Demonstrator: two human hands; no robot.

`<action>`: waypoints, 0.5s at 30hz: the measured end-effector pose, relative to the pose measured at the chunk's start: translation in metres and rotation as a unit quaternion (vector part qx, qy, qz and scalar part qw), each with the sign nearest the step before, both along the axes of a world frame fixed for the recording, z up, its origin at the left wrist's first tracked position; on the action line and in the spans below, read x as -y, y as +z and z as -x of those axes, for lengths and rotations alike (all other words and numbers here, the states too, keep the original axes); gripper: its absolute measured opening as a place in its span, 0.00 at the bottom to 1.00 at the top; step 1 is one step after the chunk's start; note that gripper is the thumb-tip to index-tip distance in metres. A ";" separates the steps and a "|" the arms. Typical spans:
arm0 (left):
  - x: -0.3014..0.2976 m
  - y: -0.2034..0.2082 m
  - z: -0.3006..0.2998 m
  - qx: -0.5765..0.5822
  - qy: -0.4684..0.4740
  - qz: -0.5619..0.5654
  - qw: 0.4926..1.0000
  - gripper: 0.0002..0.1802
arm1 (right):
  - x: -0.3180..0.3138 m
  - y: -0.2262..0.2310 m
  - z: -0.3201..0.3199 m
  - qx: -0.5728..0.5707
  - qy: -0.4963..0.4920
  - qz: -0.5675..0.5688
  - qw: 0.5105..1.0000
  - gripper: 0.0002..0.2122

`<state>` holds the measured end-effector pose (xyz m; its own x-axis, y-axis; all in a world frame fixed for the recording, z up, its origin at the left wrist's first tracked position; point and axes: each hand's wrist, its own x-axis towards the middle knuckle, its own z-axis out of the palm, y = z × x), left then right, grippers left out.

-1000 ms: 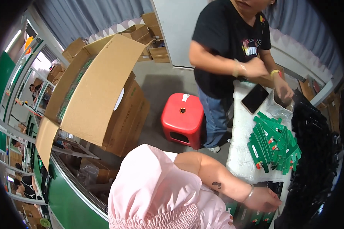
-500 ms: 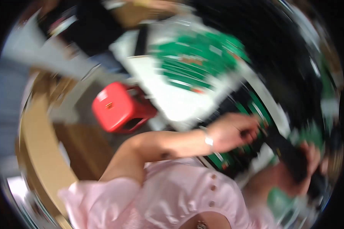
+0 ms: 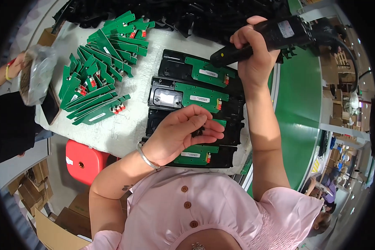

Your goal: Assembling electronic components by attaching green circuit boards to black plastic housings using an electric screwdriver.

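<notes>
My right hand (image 3: 254, 52) grips a black electric screwdriver (image 3: 275, 35), with a cable running off its far end. The tool's nose points left, over the edge of the farthest black plastic housing (image 3: 175, 68) and its green circuit board (image 3: 208, 71). My left hand (image 3: 183, 135), a bracelet on its wrist, is cupped palm up with fingers curled round a cluster of small black screws (image 3: 198, 132). It hovers over the nearer housings and partly hides them. Several housings lie in a row, each with a green circuit board (image 3: 199, 99) in it.
A heap of loose green circuit boards (image 3: 98, 66) covers the table's left side. Black plastic parts (image 3: 187, 16) are piled along the back. Another person's hand (image 3: 16, 66) is by a clear plastic bag (image 3: 39, 73) at left. A red stool (image 3: 83, 161) stands below.
The view has swung and sharpened from a blur. My right hand with the screwdriver has risen from the lower right to over the far housing. My left hand stays over the housings.
</notes>
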<state>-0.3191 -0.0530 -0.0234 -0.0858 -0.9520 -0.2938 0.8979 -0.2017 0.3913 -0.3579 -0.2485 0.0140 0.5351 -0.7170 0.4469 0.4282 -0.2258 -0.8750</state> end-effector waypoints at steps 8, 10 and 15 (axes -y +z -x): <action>0.003 -0.010 -0.018 0.014 0.025 0.000 1.000 0.08 | 0.000 0.002 -0.018 -0.038 0.050 -0.005 0.998 0.07; 0.006 -0.010 -0.020 0.018 0.046 -0.033 0.998 0.09 | -0.001 0.002 -0.021 -0.044 0.056 0.002 0.997 0.06; 0.014 -0.003 -0.029 0.011 0.082 -0.095 0.992 0.08 | -0.003 0.002 -0.026 -0.055 0.064 -0.002 0.996 0.05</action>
